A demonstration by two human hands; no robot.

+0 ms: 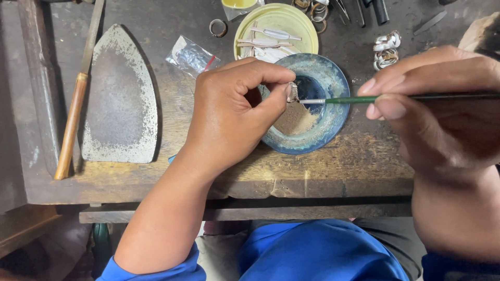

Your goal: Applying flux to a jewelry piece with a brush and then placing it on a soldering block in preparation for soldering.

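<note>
**Brush Application to a Small Metal Piece Over the Blue Dish**

The worn wooden workbench (pixel 333 171) carries, at far left, a bamboo-handled tool (pixel 73 122) beside an iron-shaped metal plate (pixel 120 99). A small clear plastic bag (pixel 190 54) lies further right. The left hand (pixel 234 112) pinches a small metal piece (pixel 293 92) between thumb and forefinger, over the blue dish (pixel 328 78) holding tan powder. Behind it sits a yellow-green plate (pixel 276 21) of white strips. The right hand (pixel 437 104) is closed around a green-handled brush (pixel 364 99), tip touching the piece. Judged step: coating the piece. The next move likely requires a steady pinch and light brush pressure.
</note>
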